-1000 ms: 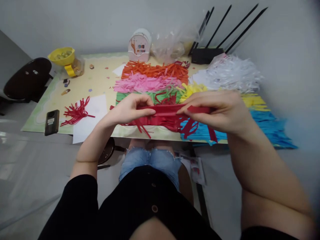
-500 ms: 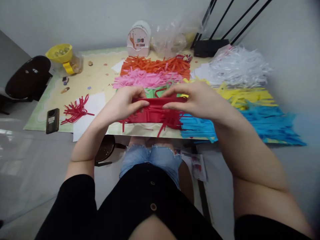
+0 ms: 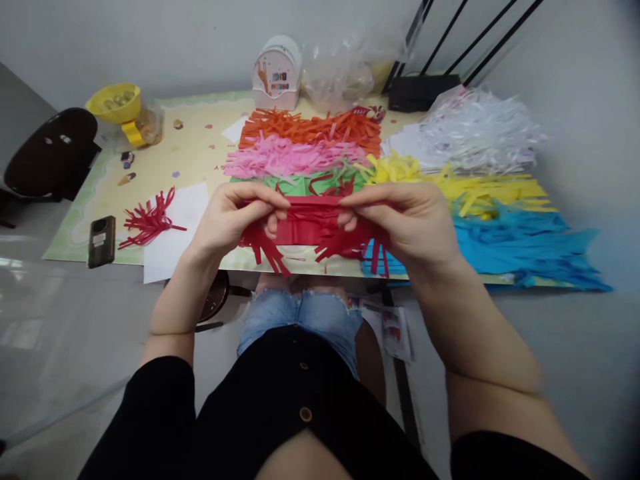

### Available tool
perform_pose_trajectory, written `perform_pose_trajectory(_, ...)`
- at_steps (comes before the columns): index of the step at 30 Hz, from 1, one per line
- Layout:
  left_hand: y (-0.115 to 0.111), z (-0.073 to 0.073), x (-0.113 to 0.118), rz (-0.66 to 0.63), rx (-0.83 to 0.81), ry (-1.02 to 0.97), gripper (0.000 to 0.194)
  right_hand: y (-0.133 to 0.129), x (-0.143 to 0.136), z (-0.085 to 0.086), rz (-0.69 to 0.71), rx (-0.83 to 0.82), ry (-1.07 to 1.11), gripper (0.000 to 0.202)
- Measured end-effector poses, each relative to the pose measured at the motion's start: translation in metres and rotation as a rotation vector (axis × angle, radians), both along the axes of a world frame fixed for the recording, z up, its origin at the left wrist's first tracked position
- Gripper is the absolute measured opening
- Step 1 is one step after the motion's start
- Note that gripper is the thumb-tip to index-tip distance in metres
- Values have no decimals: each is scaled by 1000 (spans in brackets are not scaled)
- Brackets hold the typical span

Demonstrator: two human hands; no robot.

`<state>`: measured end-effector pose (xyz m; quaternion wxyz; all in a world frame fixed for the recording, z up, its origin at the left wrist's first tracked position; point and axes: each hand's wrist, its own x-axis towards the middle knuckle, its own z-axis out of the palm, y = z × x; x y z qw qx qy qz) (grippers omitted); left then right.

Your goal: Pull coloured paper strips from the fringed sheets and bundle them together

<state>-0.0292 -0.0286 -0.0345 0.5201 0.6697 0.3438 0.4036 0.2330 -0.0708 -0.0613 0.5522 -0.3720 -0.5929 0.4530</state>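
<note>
Between my two hands a sheet of red fringed tissue paper [image 3: 314,201] is stretched level, its cut strips hanging down on both sides. My left hand [image 3: 250,210] pinches its left part between thumb and forefinger, and my right hand [image 3: 387,213] does the same toward the right end. Under it, more red paper [image 3: 297,233] lies near the table's front edge. Farther left, a red tassel [image 3: 153,219] with a twisted end rests partly on a white sheet [image 3: 173,257]. Just beyond my hands is green fringed paper [image 3: 300,185].
Pink [image 3: 285,157] and orange fringed paper [image 3: 310,130] lie behind. Yellow [image 3: 500,190], blue [image 3: 520,240] and white fringed paper [image 3: 480,137] are at the right. A phone [image 3: 102,241] sits at the table's [image 3: 200,157] left front edge, with a yellow-topped container [image 3: 117,107] farther back.
My hands have moved slightly apart and now pinch the red paper from above its upper edge. Its fringe strips hang lower and more freely at both ends.
</note>
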Motion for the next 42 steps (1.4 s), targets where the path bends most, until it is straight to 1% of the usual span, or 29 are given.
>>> perform_pose_trajectory(2,-3,-2,1,10,16,0,18,0,-2,0,-7,6,13,10)
perform_pose_trajectory(5,-8,-4,0,4,54,1,13,-1,-6,2,-31,-32,51,13)
perform_pose_trajectory(9,-11,-8,0,20,63,-4,15,-2,-11,1,-69,-36,65,16)
perform_pose_trajectory(12,-13,-9,1,12,62,-12,25,-3,-11,-2,-57,2,82,13)
perform_pose_trajectory(15,-16,-7,6,59,142,41,38,-5,-7,-3,38,62,86,19)
perform_pose_trajectory(17,-19,-6,9,110,231,111,44,-8,-5,0,48,101,8,24)
perform_pose_trajectory(19,-21,-6,12,152,321,165,47,-11,-3,4,-11,133,-158,24)
perform_pose_trajectory(21,-22,-7,11,193,402,191,46,-15,-3,9,-63,194,-328,21)
perform_pose_trajectory(22,-23,-8,10,210,430,205,41,-16,-3,11,-78,225,-380,18)
perform_pose_trajectory(24,-23,-7,7,211,452,253,23,-18,-2,13,-102,258,-420,11)
perform_pose_trajectory(25,-23,-6,6,199,455,286,18,-18,-2,13,-122,256,-423,12)
perform_pose_trajectory(27,-23,-3,5,169,454,354,23,-18,-1,14,-170,244,-435,22)
perform_pose_trajectory(29,-22,0,5,165,457,391,24,-16,0,14,-213,249,-476,24)
perform_pose_trajectory(31,-22,1,5,176,436,382,24,-15,1,14,-239,247,-513,14)
perform_pose_trajectory(33,-20,0,5,144,347,311,28,-13,0,13,-244,218,-490,5)
perform_pose_trajectory(36,-20,-4,4,34,97,137,35,-13,-5,11,-165,118,-302,9)
perform_pose_trajectory(38,-20,-7,4,12,-33,45,35,-13,-9,10,-103,44,-169,14)
perform_pose_trajectory(40,-21,-9,3,30,-86,-2,34,-13,-12,7,-84,-5,-85,20)
perform_pose_trajectory(42,-22,-10,3,53,-98,-23,30,-12,-14,4,-78,-32,-26,22)
